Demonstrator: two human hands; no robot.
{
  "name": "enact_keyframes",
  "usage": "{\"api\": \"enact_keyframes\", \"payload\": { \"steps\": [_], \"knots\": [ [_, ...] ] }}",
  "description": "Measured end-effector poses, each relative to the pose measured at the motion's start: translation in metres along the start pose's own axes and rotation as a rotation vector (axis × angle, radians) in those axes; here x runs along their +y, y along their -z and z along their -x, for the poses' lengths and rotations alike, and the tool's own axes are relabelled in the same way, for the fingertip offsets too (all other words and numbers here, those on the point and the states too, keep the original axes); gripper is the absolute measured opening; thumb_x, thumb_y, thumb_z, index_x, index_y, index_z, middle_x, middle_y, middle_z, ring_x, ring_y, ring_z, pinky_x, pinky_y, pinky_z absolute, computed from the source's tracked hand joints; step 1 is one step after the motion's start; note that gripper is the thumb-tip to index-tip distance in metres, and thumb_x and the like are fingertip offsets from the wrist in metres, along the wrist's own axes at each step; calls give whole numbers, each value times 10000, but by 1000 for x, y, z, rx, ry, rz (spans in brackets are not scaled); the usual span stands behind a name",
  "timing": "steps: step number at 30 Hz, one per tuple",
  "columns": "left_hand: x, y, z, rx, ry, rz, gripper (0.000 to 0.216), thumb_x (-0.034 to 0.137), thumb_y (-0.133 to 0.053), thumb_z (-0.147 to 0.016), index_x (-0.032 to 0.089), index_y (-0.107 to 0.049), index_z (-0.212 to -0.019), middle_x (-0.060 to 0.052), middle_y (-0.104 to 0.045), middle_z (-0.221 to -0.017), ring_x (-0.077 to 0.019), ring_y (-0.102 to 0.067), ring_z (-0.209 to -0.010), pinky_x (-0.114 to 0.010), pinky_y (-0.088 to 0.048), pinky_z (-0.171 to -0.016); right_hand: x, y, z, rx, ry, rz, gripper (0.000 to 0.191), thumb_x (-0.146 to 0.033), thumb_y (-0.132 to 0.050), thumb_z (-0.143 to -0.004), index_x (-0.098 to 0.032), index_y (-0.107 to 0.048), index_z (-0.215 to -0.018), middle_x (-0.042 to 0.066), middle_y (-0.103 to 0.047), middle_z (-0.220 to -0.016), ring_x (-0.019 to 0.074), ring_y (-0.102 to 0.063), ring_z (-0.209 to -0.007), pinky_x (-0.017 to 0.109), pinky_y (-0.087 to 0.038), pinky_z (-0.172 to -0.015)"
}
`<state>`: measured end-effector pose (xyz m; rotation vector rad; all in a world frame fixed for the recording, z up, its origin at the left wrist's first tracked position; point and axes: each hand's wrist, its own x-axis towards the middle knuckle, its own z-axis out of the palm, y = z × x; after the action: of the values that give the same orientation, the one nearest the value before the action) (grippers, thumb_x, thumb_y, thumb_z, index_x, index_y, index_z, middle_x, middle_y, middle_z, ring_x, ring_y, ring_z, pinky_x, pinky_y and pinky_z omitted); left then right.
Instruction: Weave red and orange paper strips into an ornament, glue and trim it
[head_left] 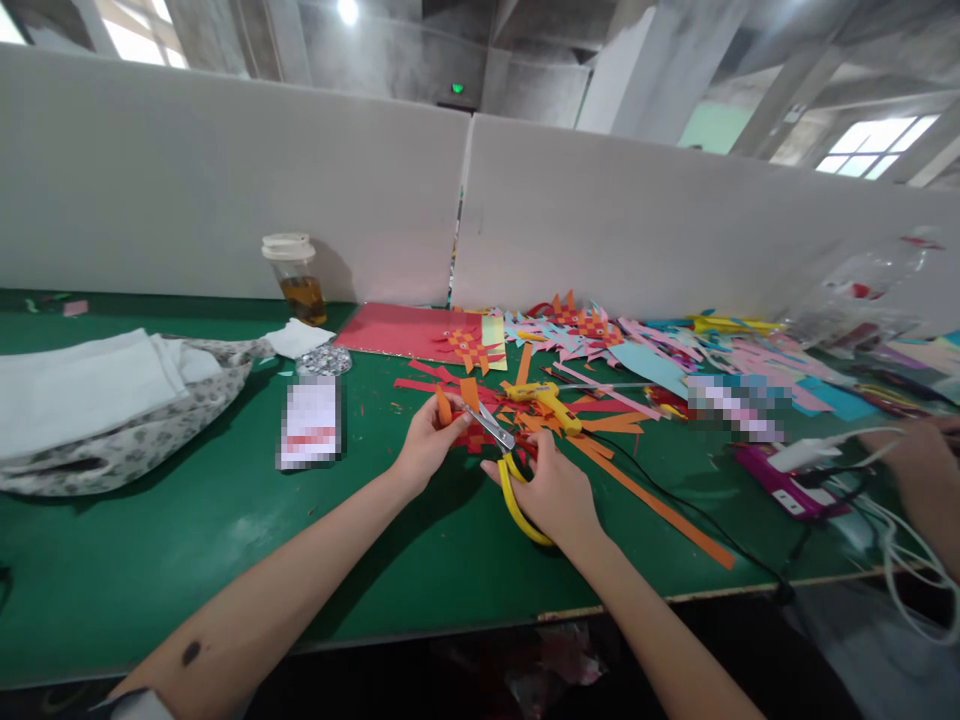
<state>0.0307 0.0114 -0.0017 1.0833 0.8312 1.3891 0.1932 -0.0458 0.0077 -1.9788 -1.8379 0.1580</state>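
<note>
My right hand (551,490) is closed round the yellow handles of a pair of scissors (501,455), whose blades point up and left. My left hand (431,435) pinches a small orange and red paper piece (459,412) right at the blade tips. Both hands work over a green table (225,530). Orange and red paper strips (652,505) and scraps lie scattered just beyond and to the right of my hands. A yellow glue gun (544,398) rests among them.
A jar with amber liquid (296,278) stands at the back by a white partition. A patterned cloth bag (112,420) lies left. Finished colourful paper shapes (592,330) pile at the back right. Another person's arm (926,480), a purple device (776,480) and white cables sit at the right.
</note>
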Motion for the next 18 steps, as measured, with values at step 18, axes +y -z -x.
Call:
{"api": "enact_keyframes", "payload": {
  "steps": [18],
  "knots": [
    [-10, 4, -5, 12, -128, -105, 198, 310, -644, -694, 187, -531, -800, 19, -551, -767, -117, -542, -699, -255, -477, -660, -7, 2, 2, -21, 2, 58, 586, -731, -426, -675, -204, -386, -929, 54, -611, -756, 216, -600, -685, 242, -291, -512]
  ]
}}
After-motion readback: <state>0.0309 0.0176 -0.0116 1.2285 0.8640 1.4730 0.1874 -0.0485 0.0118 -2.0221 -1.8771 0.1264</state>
